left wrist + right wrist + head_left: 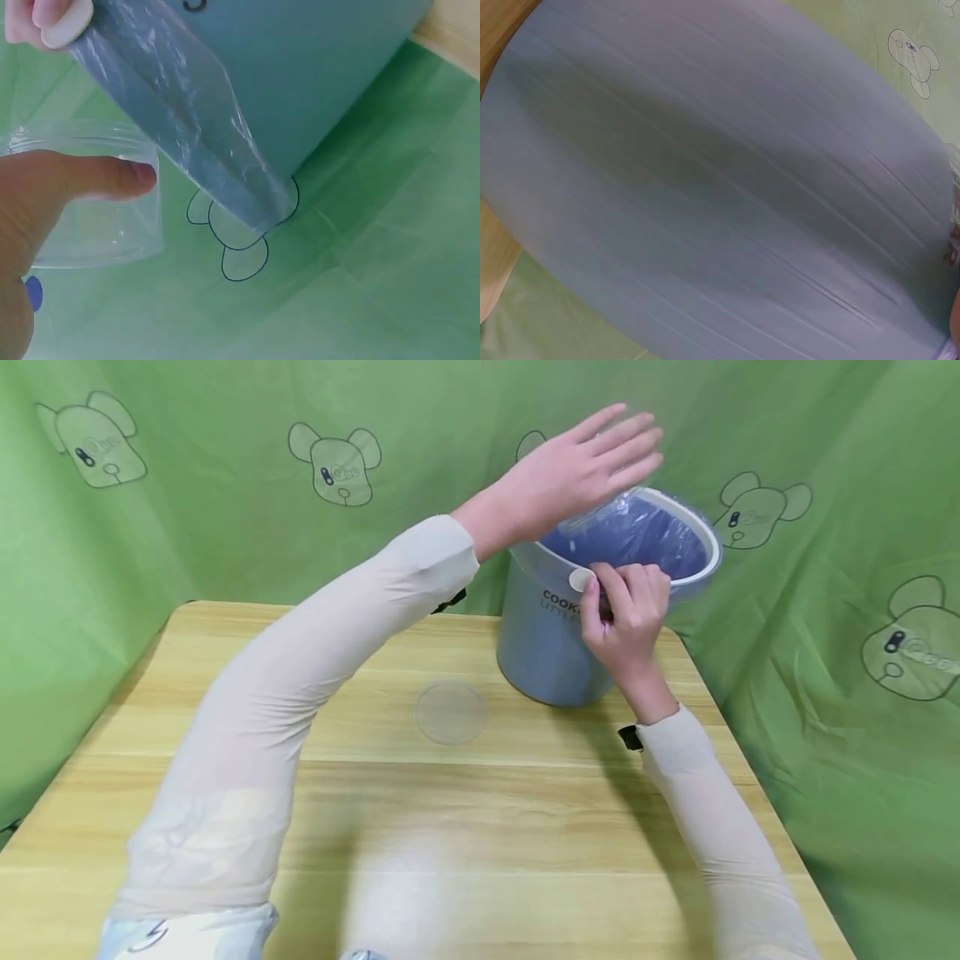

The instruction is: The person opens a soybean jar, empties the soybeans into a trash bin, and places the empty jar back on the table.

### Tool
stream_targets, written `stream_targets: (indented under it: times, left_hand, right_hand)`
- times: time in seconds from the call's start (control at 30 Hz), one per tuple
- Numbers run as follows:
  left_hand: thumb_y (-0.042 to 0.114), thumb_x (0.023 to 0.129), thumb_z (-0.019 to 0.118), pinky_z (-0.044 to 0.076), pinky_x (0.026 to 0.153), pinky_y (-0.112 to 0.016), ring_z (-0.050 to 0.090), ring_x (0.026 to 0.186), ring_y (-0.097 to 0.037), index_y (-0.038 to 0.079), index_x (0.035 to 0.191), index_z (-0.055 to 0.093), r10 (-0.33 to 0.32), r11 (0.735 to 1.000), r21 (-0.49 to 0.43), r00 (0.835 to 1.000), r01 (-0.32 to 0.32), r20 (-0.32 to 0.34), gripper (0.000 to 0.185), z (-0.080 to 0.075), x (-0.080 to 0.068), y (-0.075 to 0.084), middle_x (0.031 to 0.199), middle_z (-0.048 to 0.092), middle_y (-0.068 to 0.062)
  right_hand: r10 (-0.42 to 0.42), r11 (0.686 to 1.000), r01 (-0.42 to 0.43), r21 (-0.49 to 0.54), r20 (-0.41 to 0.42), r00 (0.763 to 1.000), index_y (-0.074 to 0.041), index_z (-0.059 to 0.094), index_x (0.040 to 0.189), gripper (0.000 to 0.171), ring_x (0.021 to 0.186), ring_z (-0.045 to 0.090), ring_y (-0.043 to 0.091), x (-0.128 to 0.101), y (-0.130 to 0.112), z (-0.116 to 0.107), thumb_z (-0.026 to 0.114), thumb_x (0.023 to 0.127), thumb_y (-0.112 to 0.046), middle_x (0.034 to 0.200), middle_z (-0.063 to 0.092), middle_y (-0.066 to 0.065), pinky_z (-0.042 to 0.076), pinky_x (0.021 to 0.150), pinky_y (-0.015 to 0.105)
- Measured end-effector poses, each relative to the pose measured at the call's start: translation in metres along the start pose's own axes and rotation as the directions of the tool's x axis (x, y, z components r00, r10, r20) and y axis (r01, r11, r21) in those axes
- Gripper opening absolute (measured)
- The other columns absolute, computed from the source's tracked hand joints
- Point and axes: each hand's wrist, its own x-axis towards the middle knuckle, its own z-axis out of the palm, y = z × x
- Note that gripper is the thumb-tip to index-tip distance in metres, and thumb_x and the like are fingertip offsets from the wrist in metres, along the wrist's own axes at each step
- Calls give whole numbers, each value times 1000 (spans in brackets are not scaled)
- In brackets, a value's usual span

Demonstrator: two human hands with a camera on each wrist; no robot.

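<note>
A grey-blue trash can [551,639] stands upright at the table's far right, lined with a clear plastic bag [667,531]. My left hand [573,468] is above its opening, holding a clear plastic jar [101,225]; the thumb lies along the jar's wall in the left wrist view. From the head view the back of that hand hides most of the jar. My right hand [633,610] grips the can's front rim beside a round white tab [581,579], the thumb against the tab. The can's ribbed side [705,172] fills the right wrist view.
Flat on the wooden table [480,827], left of the can, lies a clear round lid [450,712]. A green cloth [217,527] printed with mouse-like heads hangs behind the table and on both sides. A small shiny object [363,955] shows at the bottom edge.
</note>
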Motion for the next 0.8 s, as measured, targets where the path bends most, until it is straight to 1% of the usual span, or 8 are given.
stream_targets:
  times: [0.13,0.33,0.43,0.5,0.6,0.67,0.73,0.8]
  left_hand:
    - [-18,86,33,11,132,-46,21,157,-32,2,160,25,-54,998,-36,999,54,-3,77,0,-1,-1,168,26,-17]
    - [-16,90,40,11,132,-45,21,157,-34,2,160,24,9,1000,-2,998,-9,67,75,1,-4,0,168,26,-18]
    - [-16,91,40,11,132,-46,19,157,-34,2,161,22,0,1000,13,997,-1,75,74,1,-5,-1,168,23,-18]
    - [-16,89,39,10,132,-46,18,158,-33,3,161,22,-38,999,-6,998,38,58,77,-1,-7,-4,169,22,-18]
    - [-16,86,35,7,133,-45,19,158,-33,3,161,25,-132,986,-108,991,130,-16,78,-4,-10,-10,168,24,-16]
    - [-8,87,45,3,133,-42,19,158,-31,4,161,26,-212,961,-196,976,197,-56,77,-6,-15,-16,168,26,-14]
    - [6,89,58,-1,132,-36,20,158,-29,4,160,27,-286,924,-294,953,245,-105,77,-7,-24,-22,168,27,-12]
    - [25,84,76,-3,130,-30,20,158,-26,4,160,25,-348,888,-358,931,289,-110,95,-8,-37,-26,168,27,-11]
  right_hand:
    - [4,1000,-4,3,0,1000,1,74,88,21,71,46,41,1,0,1,63,91,-16,73,56,19,35,70,57]
    - [8,1000,-8,-9,0,1000,1,73,88,21,71,46,41,1,0,0,62,92,-17,73,56,19,35,71,57]
    - [6,1000,-6,-8,3,1000,1,73,88,21,71,46,41,2,0,1,62,92,-17,73,56,19,35,70,57]
    - [4,1000,-4,-5,3,1000,1,73,88,21,70,46,41,2,0,1,62,91,-16,73,56,19,35,70,57]
    - [3,1000,-3,-2,1,1000,1,73,87,21,70,46,41,2,0,1,62,91,-16,72,56,19,35,70,57]
    - [7,1000,-7,-1,-1,1000,1,73,88,21,70,45,41,2,0,1,62,91,-16,72,55,19,35,70,57]
    - [12,1000,-12,0,-3,1000,1,73,88,21,71,45,41,3,0,1,62,91,-16,72,55,19,35,70,57]
    - [15,1000,-15,0,-4,1000,1,74,88,21,71,45,41,3,1,2,62,91,-16,72,55,19,34,70,56]
